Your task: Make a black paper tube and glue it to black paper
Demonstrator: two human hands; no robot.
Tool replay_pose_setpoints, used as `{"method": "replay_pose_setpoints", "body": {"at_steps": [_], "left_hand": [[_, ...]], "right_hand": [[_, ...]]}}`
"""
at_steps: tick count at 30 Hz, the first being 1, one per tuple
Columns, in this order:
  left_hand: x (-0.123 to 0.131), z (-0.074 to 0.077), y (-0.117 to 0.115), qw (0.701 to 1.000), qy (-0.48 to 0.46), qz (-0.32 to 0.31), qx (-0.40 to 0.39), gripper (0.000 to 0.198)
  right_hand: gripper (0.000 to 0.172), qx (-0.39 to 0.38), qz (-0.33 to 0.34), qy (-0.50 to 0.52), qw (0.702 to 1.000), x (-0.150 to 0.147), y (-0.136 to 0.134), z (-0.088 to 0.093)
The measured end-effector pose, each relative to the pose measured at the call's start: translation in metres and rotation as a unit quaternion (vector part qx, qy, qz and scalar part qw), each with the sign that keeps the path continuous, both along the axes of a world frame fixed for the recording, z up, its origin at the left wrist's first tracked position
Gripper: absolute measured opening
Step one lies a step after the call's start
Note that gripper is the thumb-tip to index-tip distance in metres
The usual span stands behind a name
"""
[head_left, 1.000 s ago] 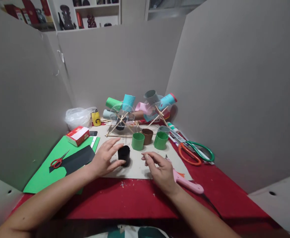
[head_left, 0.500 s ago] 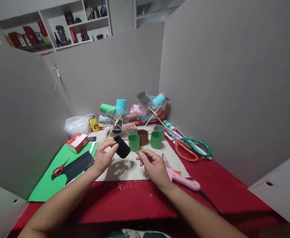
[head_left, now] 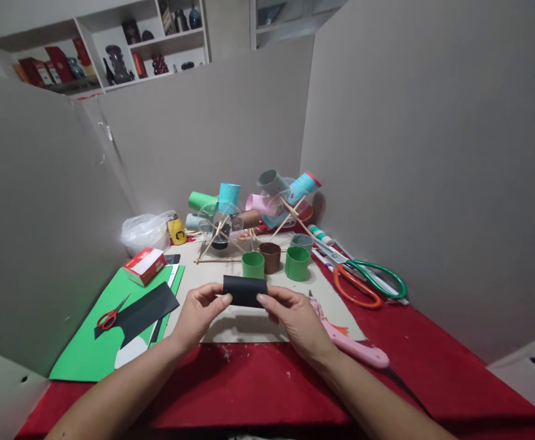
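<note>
A short black paper tube [head_left: 245,290] lies on its side in the air, held at both ends. My left hand [head_left: 198,315] pinches its left end and my right hand [head_left: 295,318] pinches its right end. The tube hovers over a beige cardboard sheet [head_left: 249,327] on the red table [head_left: 258,385]. Just behind it stand two green paper rings [head_left: 253,264] [head_left: 297,263] and a brown ring [head_left: 270,257].
A pink glue gun [head_left: 354,347] lies right of my right hand. Orange and green scissors [head_left: 363,281] lie further right. Green and black paper with small red scissors [head_left: 109,318] and a red box [head_left: 144,266] sit left. A stick-and-tube model [head_left: 249,208] stands behind. Grey panels enclose the table.
My left hand lifted the black tube off the cardboard and turned it sideways. My right hand came in and took its other end.
</note>
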State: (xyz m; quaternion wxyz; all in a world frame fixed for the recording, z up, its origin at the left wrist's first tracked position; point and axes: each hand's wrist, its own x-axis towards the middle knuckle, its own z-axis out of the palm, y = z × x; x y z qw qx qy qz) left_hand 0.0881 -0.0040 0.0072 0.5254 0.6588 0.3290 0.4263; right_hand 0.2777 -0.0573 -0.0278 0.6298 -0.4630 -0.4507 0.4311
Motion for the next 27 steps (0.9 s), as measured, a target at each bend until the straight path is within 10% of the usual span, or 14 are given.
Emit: {"method": "replay_pose_setpoints", "body": {"at_steps": [9, 27], "left_hand": [[-0.003, -0.007, -0.005, 0.998, 0.014, -0.025, -0.051, 0.033], [-0.009, -0.005, -0.002, 0.999, -0.001, 0.015, -0.036, 0.038]], "right_hand": [[0.032, 0.019, 0.075, -0.048, 0.996, -0.006, -0.001, -0.001], [0.033, 0.021, -0.003, -0.058, 0.998, -0.002, 0.004, -0.002]]}}
